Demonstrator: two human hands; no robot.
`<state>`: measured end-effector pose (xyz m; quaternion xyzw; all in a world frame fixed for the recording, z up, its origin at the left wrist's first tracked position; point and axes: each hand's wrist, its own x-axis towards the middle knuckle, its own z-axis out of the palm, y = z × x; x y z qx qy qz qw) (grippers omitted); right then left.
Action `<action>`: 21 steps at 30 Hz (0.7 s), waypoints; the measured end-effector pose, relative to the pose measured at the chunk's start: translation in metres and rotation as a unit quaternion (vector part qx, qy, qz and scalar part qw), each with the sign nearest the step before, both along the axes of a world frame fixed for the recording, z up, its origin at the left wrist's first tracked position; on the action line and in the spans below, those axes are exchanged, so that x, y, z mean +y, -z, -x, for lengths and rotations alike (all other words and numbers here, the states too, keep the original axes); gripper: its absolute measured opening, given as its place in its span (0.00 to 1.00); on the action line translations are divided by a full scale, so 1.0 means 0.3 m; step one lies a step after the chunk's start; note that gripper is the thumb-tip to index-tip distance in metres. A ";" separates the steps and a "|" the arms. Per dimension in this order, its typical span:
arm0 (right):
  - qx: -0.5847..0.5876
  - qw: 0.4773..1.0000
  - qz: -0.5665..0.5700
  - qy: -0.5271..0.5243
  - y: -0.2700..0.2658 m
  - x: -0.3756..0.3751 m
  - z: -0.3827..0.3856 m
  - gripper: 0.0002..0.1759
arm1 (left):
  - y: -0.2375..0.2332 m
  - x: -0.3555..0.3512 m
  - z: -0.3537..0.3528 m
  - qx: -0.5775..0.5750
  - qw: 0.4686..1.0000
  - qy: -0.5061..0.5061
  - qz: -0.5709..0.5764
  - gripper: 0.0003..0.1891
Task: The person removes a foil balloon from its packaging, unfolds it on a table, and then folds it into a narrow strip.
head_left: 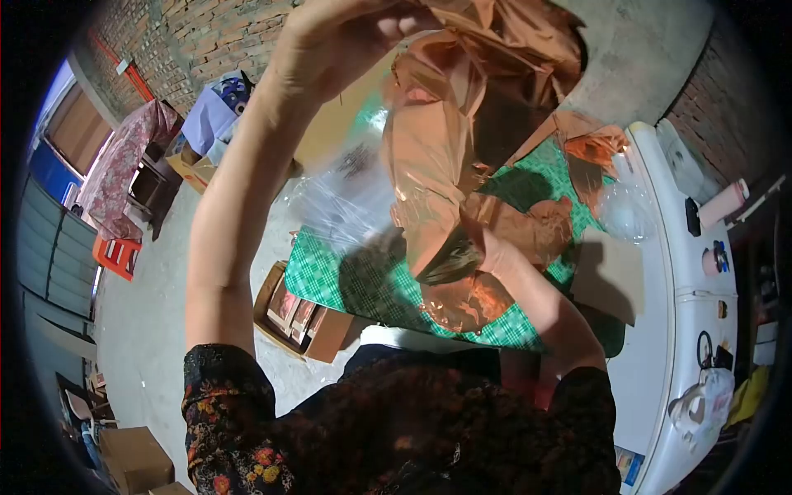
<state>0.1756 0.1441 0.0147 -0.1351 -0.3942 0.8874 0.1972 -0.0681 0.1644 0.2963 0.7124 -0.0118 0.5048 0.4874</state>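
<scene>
A large sheet of shiny copper-coloured foil (425, 157) hangs crumpled above the table. My left hand (355, 37) is raised at the top of the view, its fingers curled round the upper part of the foil. Lower down, my right hand (487, 247) grips the foil near its lower end, its fingertips partly hidden by the material. More copper foil (528, 227) lies on the green checked tabletop (318, 268), beside and below my right hand. Clear plastic wrapping (342, 194) lies on the table left of the hanging foil.
An open box of packets (301, 318) stands below the table's left edge. Brown cardboard (610, 276) and a clear plastic piece (627, 210) lie at the right. A white refrigerator (689, 247) lies along the right side. A red stool (117, 256) stands far left.
</scene>
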 end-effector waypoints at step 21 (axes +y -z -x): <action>0.014 0.961 -0.209 0.180 -0.100 -0.027 -0.386 0.28 | 0.383 -0.224 0.125 0.079 0.989 -0.120 -0.043 0.30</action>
